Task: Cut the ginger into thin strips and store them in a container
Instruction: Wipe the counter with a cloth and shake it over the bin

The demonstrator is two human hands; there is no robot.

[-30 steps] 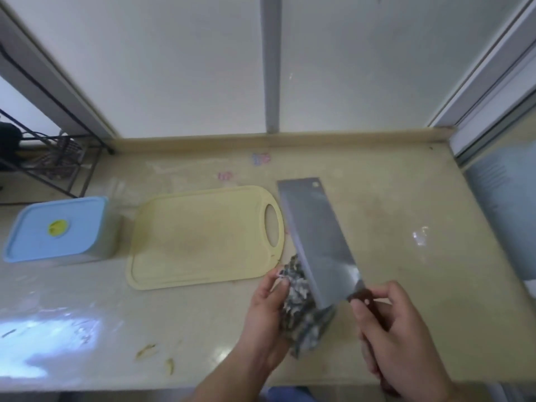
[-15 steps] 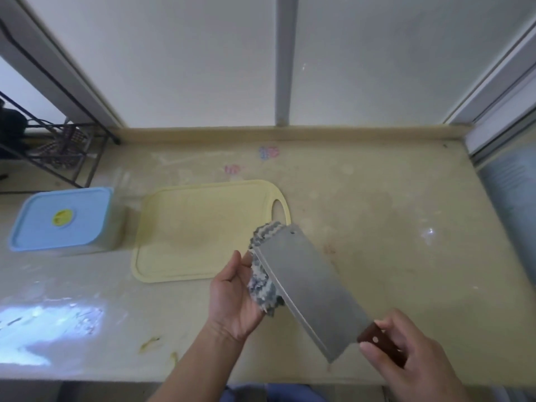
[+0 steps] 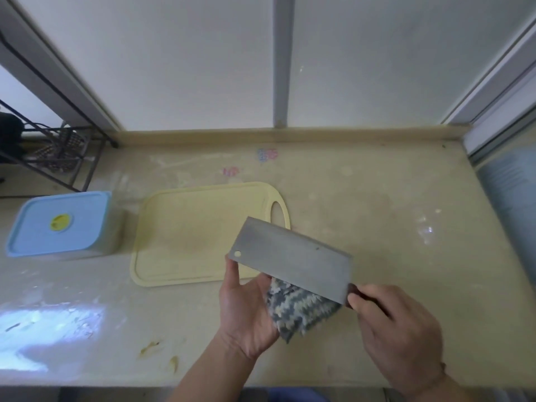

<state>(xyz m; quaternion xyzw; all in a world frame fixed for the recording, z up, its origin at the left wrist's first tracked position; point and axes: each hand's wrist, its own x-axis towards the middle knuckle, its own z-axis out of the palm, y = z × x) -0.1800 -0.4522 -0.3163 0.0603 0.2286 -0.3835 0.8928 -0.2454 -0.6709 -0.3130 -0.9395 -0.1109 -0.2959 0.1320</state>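
Right hand at 5 o'clock grips the cleaver by its handle, blade flat above the counter. Left hand cups a patterned cloth against the blade's underside, thumb touching its far corner. Cutting board at centre; lidded blue container at 9 o'clock. Ginger scraps at 7 o'clock.

Open counter lies right of the cutting board; container flanks its left.

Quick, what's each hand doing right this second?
Left hand: holds a grey patterned cloth against the underside of the cleaver blade.
Right hand: grips the cleaver's dark handle.
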